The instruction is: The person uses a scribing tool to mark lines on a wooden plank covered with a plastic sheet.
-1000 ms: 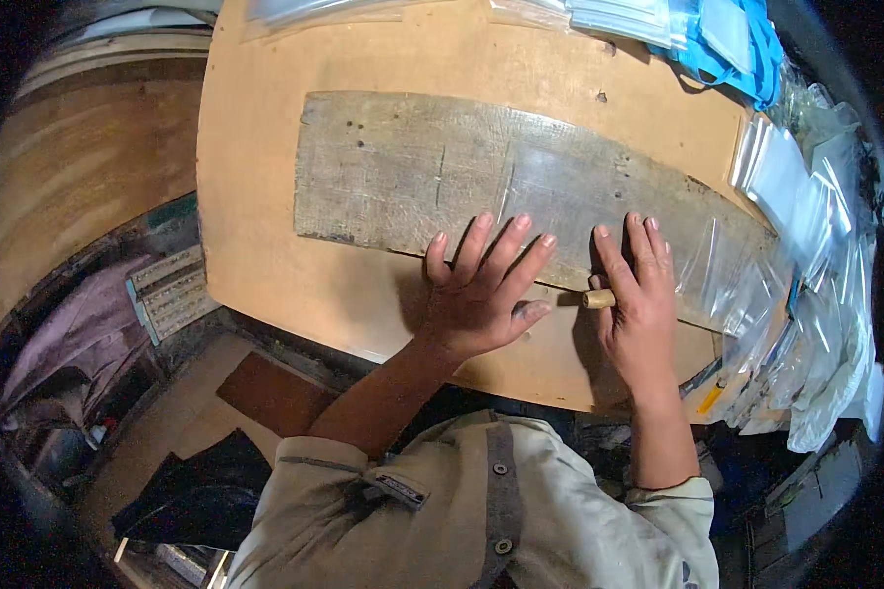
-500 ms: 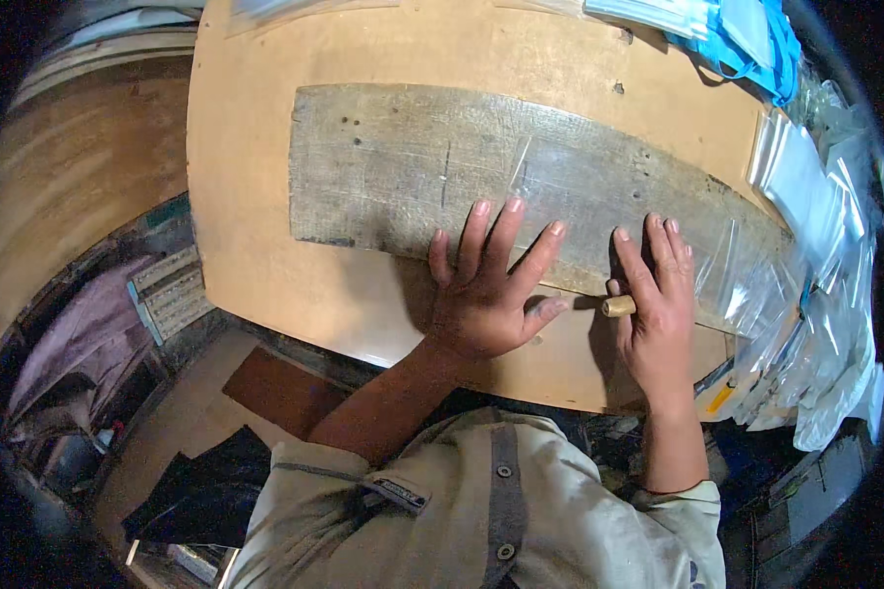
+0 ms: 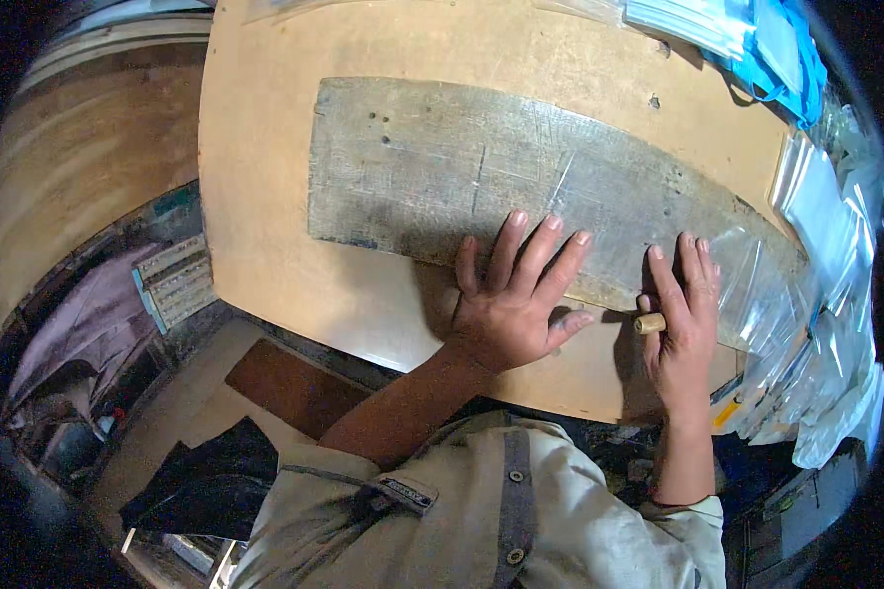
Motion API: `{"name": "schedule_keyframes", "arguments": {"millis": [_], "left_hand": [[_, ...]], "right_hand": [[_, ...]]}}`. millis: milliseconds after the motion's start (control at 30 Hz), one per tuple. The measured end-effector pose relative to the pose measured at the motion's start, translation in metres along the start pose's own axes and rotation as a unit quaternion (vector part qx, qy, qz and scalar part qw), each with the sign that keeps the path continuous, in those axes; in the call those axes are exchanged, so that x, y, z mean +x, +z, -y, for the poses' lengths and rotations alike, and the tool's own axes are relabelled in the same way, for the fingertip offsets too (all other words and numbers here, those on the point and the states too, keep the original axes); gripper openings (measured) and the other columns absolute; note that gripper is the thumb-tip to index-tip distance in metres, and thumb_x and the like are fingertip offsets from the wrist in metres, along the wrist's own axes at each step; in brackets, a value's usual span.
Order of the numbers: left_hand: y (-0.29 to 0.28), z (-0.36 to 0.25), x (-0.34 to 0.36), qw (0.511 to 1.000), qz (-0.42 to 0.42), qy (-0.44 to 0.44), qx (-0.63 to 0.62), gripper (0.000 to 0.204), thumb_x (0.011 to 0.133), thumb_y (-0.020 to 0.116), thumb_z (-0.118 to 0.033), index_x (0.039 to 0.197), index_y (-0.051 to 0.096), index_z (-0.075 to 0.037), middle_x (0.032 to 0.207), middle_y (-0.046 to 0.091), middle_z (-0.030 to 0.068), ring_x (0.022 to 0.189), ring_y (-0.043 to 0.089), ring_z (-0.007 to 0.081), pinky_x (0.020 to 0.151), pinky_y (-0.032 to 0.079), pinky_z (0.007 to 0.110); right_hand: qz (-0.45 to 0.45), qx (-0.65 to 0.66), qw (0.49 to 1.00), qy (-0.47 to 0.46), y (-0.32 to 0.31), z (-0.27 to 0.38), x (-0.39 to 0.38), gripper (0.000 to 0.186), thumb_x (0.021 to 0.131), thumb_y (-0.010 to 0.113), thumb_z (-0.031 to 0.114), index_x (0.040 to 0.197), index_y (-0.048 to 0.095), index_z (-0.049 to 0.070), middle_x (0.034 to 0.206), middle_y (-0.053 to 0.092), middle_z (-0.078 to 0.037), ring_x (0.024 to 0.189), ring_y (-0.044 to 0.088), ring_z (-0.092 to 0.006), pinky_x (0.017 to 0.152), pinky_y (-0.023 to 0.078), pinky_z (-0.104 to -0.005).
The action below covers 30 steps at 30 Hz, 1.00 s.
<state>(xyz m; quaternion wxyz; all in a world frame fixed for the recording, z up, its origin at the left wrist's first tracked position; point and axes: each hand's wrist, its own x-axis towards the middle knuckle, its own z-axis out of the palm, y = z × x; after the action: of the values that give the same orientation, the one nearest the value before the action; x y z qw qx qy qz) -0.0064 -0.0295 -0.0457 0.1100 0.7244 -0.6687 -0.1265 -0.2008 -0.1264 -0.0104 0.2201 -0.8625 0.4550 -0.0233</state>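
Note:
My left hand (image 3: pixel 513 312) lies flat with its fingers spread, the fingertips on the near part of a clear plastic sheet (image 3: pixel 609 196). The sheet rests on a worn grey, scratched board (image 3: pixel 393 191). To its right, my right hand (image 3: pixel 688 319) has long fingers stretched toward the board. A short, light wooden handle (image 3: pixel 648 323) sticks out between its thumb and fingers; whatever is at the handle's other end is hidden by the hand. Between the hands, the board's near edge shows.
The board lies on a tan wooden table (image 3: pixel 265 147). Crumpled clear plastic (image 3: pixel 825 393) and stacked clear bags (image 3: pixel 805 182) crowd the right edge. A blue bag (image 3: pixel 801 74) sits at the far right. Near the right hand is a yellow object (image 3: pixel 727 411).
The whole view has shifted, so the table, board and hands all appear farther right. Both hands keep nearly the same pose, and the wooden handle stays in my right hand.

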Motion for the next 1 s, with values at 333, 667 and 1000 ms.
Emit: {"name": "schedule_keyframes", "arguments": {"millis": [333, 667, 1000], "left_hand": [[-0.0001, 0.0003, 0.0006, 1.0, -0.015, -0.002, 0.014, 0.076, 0.07, 0.066, -0.062, 0.134, 0.054, -0.023, 0.144, 0.039, 0.009, 0.135, 0.032, 0.0336, 0.106, 0.019, 0.057], [-0.0068, -0.0025, 0.0034, 1.0, -0.006, -0.004, 0.029, 0.077, 0.07, 0.066, -0.061, 0.136, 0.05, -0.024, 0.142, 0.041, 0.0083, 0.132, 0.035, 0.0329, 0.102, 0.022, 0.055], [-0.001, -0.0035, 0.0032, 1.0, -0.002, 0.0, 0.022, 0.08, 0.069, 0.07, -0.057, 0.138, 0.047, -0.025, 0.144, 0.038, 0.0057, 0.135, 0.029, 0.0308, 0.103, 0.015, 0.056]], "right_hand": [[0.006, 0.0, 1.0, 0.008, -0.0014, 0.0026, 0.0007, 0.045, 0.085, 0.059, 0.01, 0.13, 0.058, 0.015, 0.144, 0.042, -0.018, 0.135, 0.036, -0.0385, 0.112, 0.025, -0.0536], [-0.011, 0.009, 1.0, -0.005, -0.0036, -0.0004, 0.0009, 0.044, 0.085, 0.061, 0.012, 0.129, 0.059, 0.016, 0.143, 0.044, -0.018, 0.134, 0.038, -0.0392, 0.11, 0.026, -0.0553], [-0.019, 0.006, 1.0, 0.0, 0.0005, -0.0062, -0.0012, 0.046, 0.084, 0.063, 0.012, 0.129, 0.059, 0.017, 0.142, 0.044, -0.018, 0.133, 0.039, -0.039, 0.11, 0.026, -0.0563]]}}
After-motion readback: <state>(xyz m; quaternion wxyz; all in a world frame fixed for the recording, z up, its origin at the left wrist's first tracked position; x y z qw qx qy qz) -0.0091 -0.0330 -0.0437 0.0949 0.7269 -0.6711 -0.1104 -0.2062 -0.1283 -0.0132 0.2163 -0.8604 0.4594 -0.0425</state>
